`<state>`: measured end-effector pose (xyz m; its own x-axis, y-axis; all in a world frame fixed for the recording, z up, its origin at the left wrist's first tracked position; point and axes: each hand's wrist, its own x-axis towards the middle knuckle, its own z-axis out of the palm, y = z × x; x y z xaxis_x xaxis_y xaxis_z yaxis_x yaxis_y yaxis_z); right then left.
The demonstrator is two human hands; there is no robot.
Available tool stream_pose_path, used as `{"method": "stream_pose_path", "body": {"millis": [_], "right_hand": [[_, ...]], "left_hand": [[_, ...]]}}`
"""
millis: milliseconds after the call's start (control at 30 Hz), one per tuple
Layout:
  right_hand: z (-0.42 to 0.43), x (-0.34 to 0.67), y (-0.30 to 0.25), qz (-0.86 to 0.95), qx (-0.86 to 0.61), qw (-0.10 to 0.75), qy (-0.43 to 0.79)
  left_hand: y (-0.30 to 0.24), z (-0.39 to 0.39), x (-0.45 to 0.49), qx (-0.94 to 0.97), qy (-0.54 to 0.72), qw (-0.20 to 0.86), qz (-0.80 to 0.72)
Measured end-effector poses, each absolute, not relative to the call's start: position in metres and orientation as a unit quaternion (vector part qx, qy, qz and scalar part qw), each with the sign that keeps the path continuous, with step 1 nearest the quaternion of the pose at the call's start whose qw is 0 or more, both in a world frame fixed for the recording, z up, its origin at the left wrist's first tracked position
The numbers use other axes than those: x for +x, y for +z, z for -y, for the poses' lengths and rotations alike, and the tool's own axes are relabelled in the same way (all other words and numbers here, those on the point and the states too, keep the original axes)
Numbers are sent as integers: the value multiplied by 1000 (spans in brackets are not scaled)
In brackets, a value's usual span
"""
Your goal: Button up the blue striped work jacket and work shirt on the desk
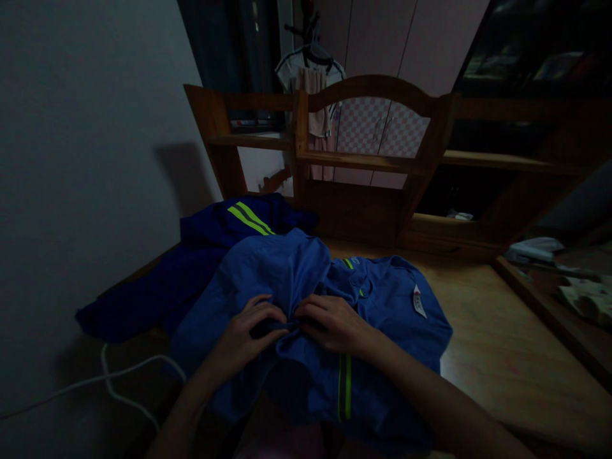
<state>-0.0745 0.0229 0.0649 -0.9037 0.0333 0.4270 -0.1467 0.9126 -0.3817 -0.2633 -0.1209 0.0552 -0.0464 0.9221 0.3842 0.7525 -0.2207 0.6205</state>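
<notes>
A blue work jacket (pixel 396 319) with yellow-green reflective strips lies bunched over the near edge of the wooden bed board. My left hand (pixel 255 328) pinches a fold of its cloth between thumb and fingers. Close beside it, my right hand (pixel 329 322) grips the same fold, so the fingertips of both hands almost meet. A white label (pixel 419 301) shows on the cloth at the right. Behind the jacket, to the left, lies a darker blue garment (pixel 201 255) with a wide yellow-green stripe. What is inside the pinched fold is hidden.
A wooden headboard with shelves (pixel 363 167) stands beyond the garments. White cables (pixel 95 377) hang at the lower left by the wall. Clothes on a hanger (pixel 313 83) and a pink wardrobe (pixel 377 38) are farther back. A raised wooden rail (pixel 549 319) runs along the right.
</notes>
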Motion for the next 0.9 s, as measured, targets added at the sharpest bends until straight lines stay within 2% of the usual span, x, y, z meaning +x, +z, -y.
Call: {"method": "stream_pose_path", "body": {"millis": [467, 800, 900], "right_hand": [[-22, -76, 59, 952, 45, 220, 208], [-20, -78, 56, 941, 40, 226, 249], [-20, -79, 55, 938, 30, 235, 251]], "left_hand": [[49, 121, -267, 700, 378, 91, -599], [46, 114, -249, 684, 394, 2, -614], [43, 116, -248, 670, 411, 22, -617]]}}
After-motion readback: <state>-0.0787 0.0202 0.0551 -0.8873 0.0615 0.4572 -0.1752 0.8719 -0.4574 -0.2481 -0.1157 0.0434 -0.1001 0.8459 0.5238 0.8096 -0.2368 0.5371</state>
